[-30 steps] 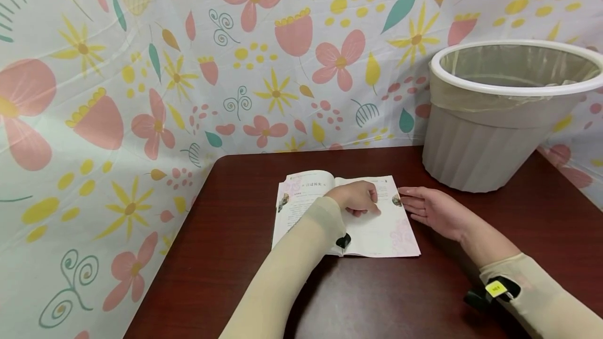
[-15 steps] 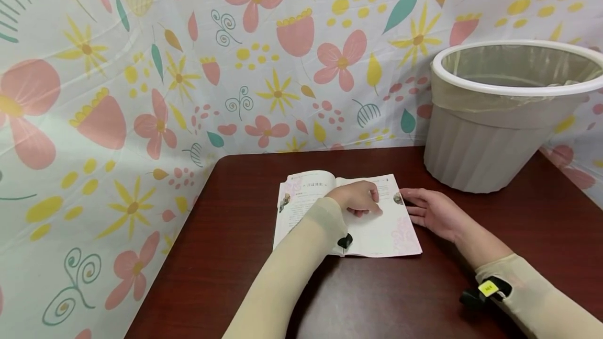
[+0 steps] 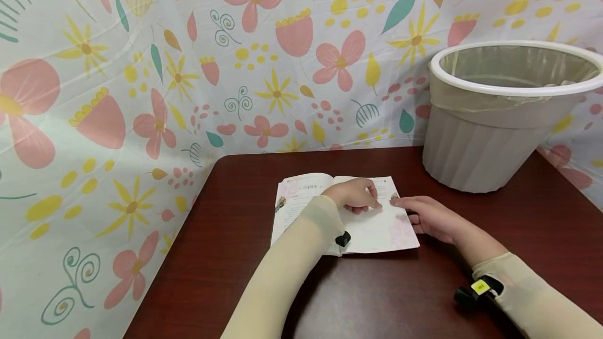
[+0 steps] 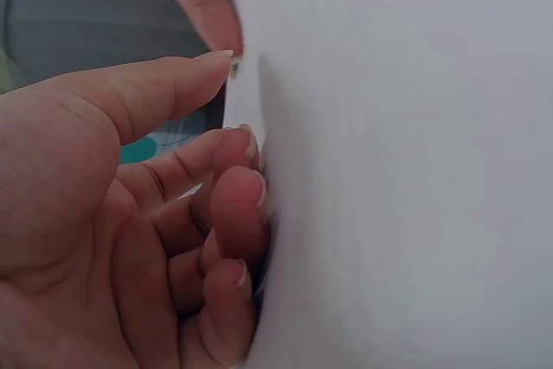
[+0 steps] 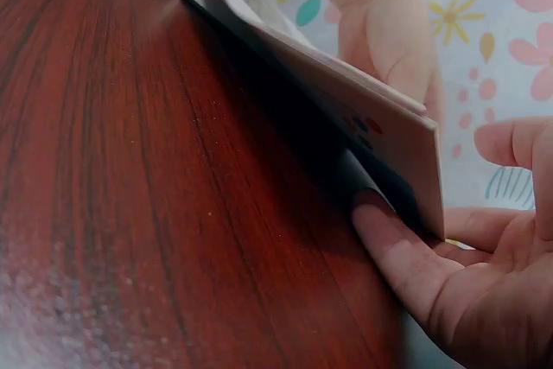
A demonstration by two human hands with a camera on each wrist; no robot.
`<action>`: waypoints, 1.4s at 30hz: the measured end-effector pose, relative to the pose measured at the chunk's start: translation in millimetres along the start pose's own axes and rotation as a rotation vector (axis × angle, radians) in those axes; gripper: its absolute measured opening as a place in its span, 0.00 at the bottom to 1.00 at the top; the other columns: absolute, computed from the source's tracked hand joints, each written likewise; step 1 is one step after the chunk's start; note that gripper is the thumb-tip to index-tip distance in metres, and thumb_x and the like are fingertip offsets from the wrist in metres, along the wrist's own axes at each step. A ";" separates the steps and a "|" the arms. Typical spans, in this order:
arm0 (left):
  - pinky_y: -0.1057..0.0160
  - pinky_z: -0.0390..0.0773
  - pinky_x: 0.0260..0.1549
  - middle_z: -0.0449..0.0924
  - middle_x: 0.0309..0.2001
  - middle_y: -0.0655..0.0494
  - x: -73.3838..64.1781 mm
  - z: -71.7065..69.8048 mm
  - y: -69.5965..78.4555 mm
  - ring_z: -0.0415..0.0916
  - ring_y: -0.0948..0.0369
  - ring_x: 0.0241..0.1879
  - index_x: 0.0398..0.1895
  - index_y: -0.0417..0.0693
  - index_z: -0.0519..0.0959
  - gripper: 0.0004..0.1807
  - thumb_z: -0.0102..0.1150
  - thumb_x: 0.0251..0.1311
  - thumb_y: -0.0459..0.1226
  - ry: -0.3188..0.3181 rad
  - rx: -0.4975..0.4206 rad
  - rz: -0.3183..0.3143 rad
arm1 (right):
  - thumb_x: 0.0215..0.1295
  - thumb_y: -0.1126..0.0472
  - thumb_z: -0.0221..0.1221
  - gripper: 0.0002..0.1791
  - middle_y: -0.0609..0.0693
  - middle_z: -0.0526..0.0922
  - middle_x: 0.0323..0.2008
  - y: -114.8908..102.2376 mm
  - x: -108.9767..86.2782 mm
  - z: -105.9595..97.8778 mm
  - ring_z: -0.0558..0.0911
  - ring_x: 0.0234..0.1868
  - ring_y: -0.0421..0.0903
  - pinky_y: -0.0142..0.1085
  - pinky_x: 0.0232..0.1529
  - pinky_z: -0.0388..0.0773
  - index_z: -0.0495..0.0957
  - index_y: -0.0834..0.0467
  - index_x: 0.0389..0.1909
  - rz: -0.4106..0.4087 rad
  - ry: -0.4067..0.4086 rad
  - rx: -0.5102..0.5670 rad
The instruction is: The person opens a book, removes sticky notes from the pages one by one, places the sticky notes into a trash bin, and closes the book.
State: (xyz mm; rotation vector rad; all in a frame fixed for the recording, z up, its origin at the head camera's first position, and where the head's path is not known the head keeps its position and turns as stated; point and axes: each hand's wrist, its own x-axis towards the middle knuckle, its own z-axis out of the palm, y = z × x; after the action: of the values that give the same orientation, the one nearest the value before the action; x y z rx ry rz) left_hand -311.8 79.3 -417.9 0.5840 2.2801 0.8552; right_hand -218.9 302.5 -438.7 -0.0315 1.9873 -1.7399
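An open book (image 3: pixel 308 198) with printed pages lies on the dark red table. My left hand (image 3: pixel 350 195) rests over the right page with its fingers loosely bent. Close up in the left wrist view, the left fingertips (image 4: pixel 238 205) are against the white page (image 4: pixel 389 170). My right hand (image 3: pixel 431 218) grips the book's right edge, thumb over the page and fingers underneath. From the right wrist view, the book's underside (image 5: pixel 406 162) is tilted up off the table, and a right finger (image 5: pixel 389 239) reaches below it.
A grey trash bin (image 3: pixel 476 140) with a white rim and a plastic liner stands at the back right of the table (image 3: pixel 377 297). Behind it hangs a floral-print cloth (image 3: pixel 188 67). A black device with a yellow tag (image 3: pixel 480 286) sits on the right sleeve.
My right hand has come in from beside the book, its thumb now over the right page and its fingers under the edge. The book's right side has risen slightly. The left hand hardly moves.
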 end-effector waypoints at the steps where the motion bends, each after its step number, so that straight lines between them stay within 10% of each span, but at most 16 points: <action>1: 0.63 0.69 0.21 0.78 0.22 0.56 -1.1 -1.4 0.1 0.71 0.61 0.17 0.40 0.56 0.77 0.13 0.70 0.63 0.48 0.008 -0.003 -0.002 | 0.80 0.45 0.51 0.38 0.51 0.78 0.59 -0.3 -0.1 0.1 0.86 0.50 0.41 0.41 0.51 0.86 0.57 0.69 0.77 0.000 0.000 -0.010; 21: 0.61 0.76 0.27 0.84 0.30 0.52 -30.5 -22.2 -20.3 0.81 0.58 0.25 0.46 0.58 0.77 0.10 0.64 0.69 0.48 0.110 -0.079 0.078 | 0.82 0.46 0.48 0.38 0.51 0.84 0.56 -8.1 -9.8 -0.8 0.86 0.52 0.41 0.46 0.50 0.86 0.52 0.67 0.80 -0.040 -0.093 -0.078; 42: 0.58 0.81 0.45 0.85 0.43 0.51 -82.9 -63.4 -106.6 0.84 0.57 0.43 0.54 0.55 0.76 0.18 0.62 0.70 0.52 0.197 -0.145 0.031 | 0.81 0.49 0.50 0.36 0.57 0.78 0.65 -21.2 -28.1 -20.9 0.85 0.55 0.42 0.52 0.52 0.85 0.54 0.63 0.80 -0.105 -0.105 -0.161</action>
State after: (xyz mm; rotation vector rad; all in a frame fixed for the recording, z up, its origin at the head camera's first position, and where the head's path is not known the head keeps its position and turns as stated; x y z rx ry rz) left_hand -315.9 -69.8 -421.9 0.4896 2.3634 1.1262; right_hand -208.5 327.2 -407.8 -0.2805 2.0753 -1.6020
